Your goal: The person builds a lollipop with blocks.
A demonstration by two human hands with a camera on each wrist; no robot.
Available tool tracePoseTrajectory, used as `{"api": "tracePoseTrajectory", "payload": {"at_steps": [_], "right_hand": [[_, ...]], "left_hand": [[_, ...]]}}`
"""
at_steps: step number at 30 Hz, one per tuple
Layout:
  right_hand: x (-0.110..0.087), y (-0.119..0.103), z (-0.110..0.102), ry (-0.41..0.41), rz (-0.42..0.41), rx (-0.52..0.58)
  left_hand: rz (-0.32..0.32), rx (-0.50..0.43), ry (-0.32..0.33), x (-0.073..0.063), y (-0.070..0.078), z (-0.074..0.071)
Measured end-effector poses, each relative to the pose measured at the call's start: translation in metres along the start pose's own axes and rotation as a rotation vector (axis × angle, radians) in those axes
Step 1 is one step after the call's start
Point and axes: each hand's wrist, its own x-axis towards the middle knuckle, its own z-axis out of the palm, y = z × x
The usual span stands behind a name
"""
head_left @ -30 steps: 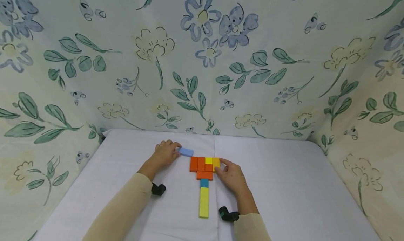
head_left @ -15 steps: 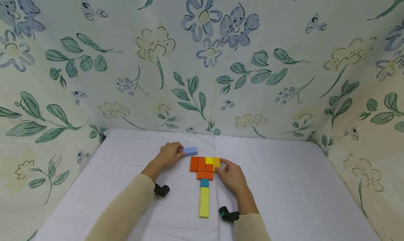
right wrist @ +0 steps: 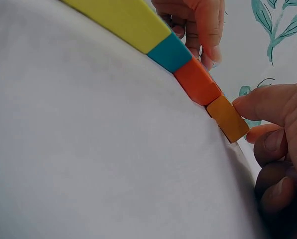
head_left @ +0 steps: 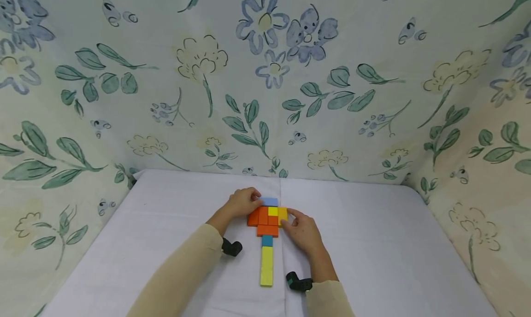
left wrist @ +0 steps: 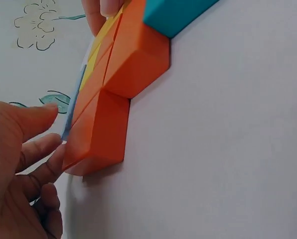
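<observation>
My left hand [head_left: 242,203] pinches the near end of a light blue block [head_left: 270,202] between thumb and index finger. That block lies along the far side of a row of orange blocks [head_left: 263,215], and in the left wrist view it shows as a thin blue edge [left wrist: 74,102]. My right hand [head_left: 305,234] has thumb and index finger at the two ends of an amber block [right wrist: 229,119], at the row's right end. A small yellow block [head_left: 273,211] sits between orange and amber ones. One orange block [head_left: 267,231] lies crosswise below.
A teal block [head_left: 267,240] and a long yellow-green strip [head_left: 267,266] run from the orange blocks toward the person. White cloth [head_left: 373,243] covers the table. A floral curtain [head_left: 265,123] rises behind its far edge.
My left hand has carried the light blue block rightward, turning it straight, from the left of the row to along its far side. The right hand stays at the amber block.
</observation>
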Motion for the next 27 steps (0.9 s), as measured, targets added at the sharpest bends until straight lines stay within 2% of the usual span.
{"api": "tracePoseTrajectory", "payload": {"at_steps": [5, 12, 23, 27], "right_hand": [[-0.002, -0.002, -0.001, 0.001, -0.013, 0.012], [-0.001, -0.003, -0.001, -0.003, -0.013, -0.003], [0.002, -0.002, 0.002, -0.004, -0.017, 0.001], [0.001, -0.002, 0.001, -0.002, -0.015, 0.011]], "left_hand": [[-0.045, -0.026, 0.028, 0.003, 0.0, 0.007], [-0.066, -0.064, 0.062, 0.004, -0.003, 0.011], [-0.068, -0.092, 0.081, 0.0, -0.007, 0.011], [-0.05, -0.109, 0.09, -0.003, -0.011, 0.011]]}}
